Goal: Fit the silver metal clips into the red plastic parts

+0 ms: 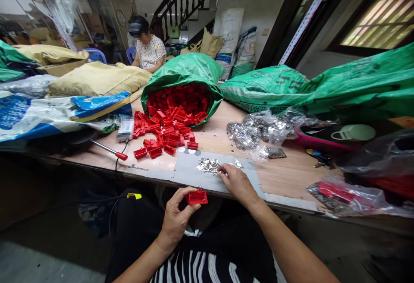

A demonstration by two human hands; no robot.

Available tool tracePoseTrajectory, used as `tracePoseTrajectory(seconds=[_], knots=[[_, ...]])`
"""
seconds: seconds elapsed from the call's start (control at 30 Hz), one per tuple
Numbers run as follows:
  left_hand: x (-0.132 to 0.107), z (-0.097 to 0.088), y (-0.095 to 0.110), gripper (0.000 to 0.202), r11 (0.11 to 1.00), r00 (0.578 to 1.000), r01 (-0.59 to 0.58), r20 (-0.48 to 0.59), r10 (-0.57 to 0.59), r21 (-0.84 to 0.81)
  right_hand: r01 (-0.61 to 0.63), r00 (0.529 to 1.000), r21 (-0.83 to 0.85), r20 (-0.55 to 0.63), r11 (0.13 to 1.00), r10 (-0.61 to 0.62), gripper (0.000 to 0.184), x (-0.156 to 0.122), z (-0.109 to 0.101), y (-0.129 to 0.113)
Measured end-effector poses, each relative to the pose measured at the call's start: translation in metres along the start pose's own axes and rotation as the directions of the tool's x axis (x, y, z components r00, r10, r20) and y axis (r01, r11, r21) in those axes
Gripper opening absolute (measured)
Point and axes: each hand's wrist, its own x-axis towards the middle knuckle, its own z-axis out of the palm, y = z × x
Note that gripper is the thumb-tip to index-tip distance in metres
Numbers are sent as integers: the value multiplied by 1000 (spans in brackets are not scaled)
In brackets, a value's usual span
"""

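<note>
My left hand (176, 214) is below the table edge, fingers closed on a small red plastic housing (197, 197). My right hand (235, 181) rests on the grey patch of the wooden table (284, 175), its fingertips pinched at a little heap of small silvery metal pieces (208, 165); what they grip is too small to name. Many more red plastic housings (163, 130) spill from an open green sack (186, 69) onto the table just beyond the heap.
Clear bags of metal parts (258, 132) lie to the right, with more green sacks (339, 86) behind. A red-handled screwdriver (110, 150) and blue-white bags (48, 112) lie left. Another person (147, 48) sits at the far end.
</note>
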Motion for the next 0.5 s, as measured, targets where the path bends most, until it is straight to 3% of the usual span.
tracePoseTrajectory(seconds=[0.23,0.5], knots=[[0,-2,-4,28,1000,1000,28,-1,-28,-12,-27,1000,-210,-20,977,23,3,11,13,-3],[1,-3,-8,28,1000,1000,9,8,-9,-1,-19,999,-176,-39,984,12,3,15,13,0]])
